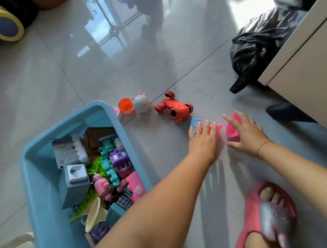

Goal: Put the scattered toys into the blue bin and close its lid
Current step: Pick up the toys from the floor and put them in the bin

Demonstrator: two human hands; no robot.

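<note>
— Where did we have our hands at that moment?

— Both were low over the floor [64, 76], fingers spread and holding nothing. Our left hand [203, 140] lay flat on a pink flat piece [219, 130], with a small blue tile [194, 124] touching its fingertips on the far side. Our right hand [245, 133] was just beside a pink curved toy [232, 128], which lay to its left.

— And the blue bin [37, 170]?

— To the left of both hands, lid off, already full of toys. So the left hand was nearer to it.

— The red car [174, 108]?

— Just beyond the left hand, its long axis slanting from far left to near right. We judged the left hand should take it.
</note>
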